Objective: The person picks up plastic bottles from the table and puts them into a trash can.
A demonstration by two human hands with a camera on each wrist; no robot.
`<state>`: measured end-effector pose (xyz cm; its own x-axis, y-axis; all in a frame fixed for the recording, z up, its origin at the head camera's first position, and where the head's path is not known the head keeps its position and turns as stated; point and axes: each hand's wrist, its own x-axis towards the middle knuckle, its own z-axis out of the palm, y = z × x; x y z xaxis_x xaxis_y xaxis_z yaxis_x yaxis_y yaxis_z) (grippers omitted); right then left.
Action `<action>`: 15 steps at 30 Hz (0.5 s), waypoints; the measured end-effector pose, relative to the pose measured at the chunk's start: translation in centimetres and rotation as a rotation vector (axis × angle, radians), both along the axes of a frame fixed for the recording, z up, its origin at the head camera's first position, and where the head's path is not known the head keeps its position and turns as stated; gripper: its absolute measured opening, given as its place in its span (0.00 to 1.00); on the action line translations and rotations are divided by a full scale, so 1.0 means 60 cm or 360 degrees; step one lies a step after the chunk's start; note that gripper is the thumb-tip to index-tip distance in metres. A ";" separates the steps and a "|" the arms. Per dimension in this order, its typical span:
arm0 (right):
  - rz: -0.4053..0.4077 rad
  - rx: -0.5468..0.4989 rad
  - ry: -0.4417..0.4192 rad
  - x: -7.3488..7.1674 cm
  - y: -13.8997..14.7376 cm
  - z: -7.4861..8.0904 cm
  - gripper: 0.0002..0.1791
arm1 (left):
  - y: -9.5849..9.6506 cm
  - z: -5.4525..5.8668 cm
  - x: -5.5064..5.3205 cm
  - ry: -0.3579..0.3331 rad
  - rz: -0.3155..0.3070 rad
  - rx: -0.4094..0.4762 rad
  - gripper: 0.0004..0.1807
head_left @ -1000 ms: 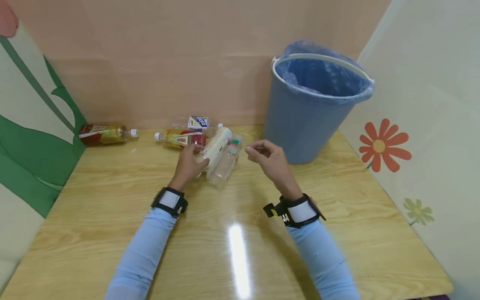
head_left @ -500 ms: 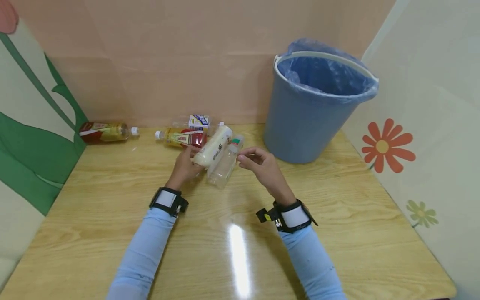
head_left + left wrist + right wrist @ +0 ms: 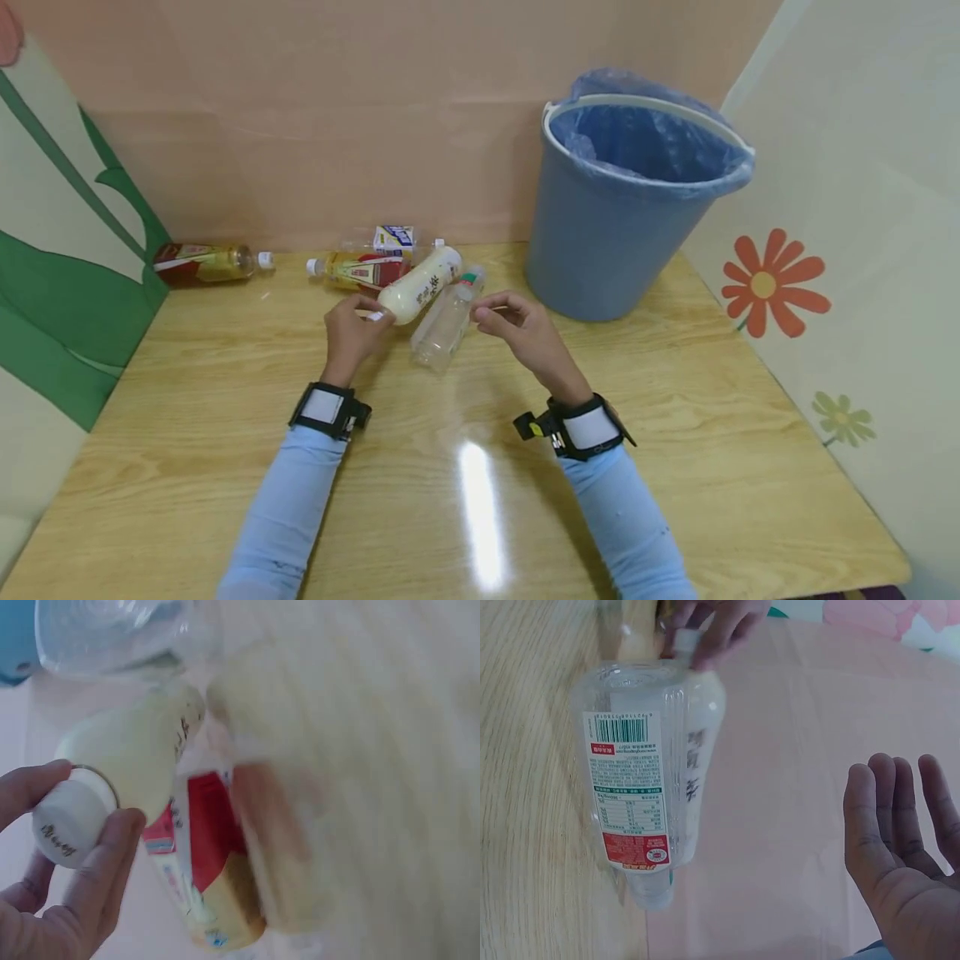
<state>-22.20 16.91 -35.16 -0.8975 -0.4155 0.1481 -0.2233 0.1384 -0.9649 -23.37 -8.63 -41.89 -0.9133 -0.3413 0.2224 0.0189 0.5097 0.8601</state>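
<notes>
My left hand (image 3: 354, 335) pinches the white cap of a cream-coloured bottle (image 3: 420, 287), which lies slanted with its far end by the other bottles. The left wrist view shows thumb and fingers round that cap (image 3: 75, 817). Beside it lies a transparent plastic bottle (image 3: 442, 329), its green-and-red label end pointing away; the right wrist view shows a printed label (image 3: 626, 787) on it. Close to the right of this transparent bottle is my right hand (image 3: 528, 342), holding nothing, its fingers loosely bent. In the right wrist view the fingers (image 3: 862, 802) are apart from both bottles.
Behind lie a bottle with a red-and-yellow label (image 3: 367, 272) and a transparent bottle with a blue-and-white label (image 3: 395, 239). Another red-and-yellow bottle (image 3: 206, 264) lies far left. A blue bucket (image 3: 607, 242) with a bag liner stands back right on the wooden table (image 3: 405, 500), near the walls.
My left hand has shifted from the cream bottle's body to its cap end, drawing back slightly and turning the bottle. My right hand has come a little left, towards the transparent bottle.
</notes>
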 end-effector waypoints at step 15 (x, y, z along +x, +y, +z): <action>-0.0173 -0.0171 0.0023 -0.011 0.036 0.013 0.23 | -0.067 0.111 0.078 0.0415 -0.0313 0.0275 0.17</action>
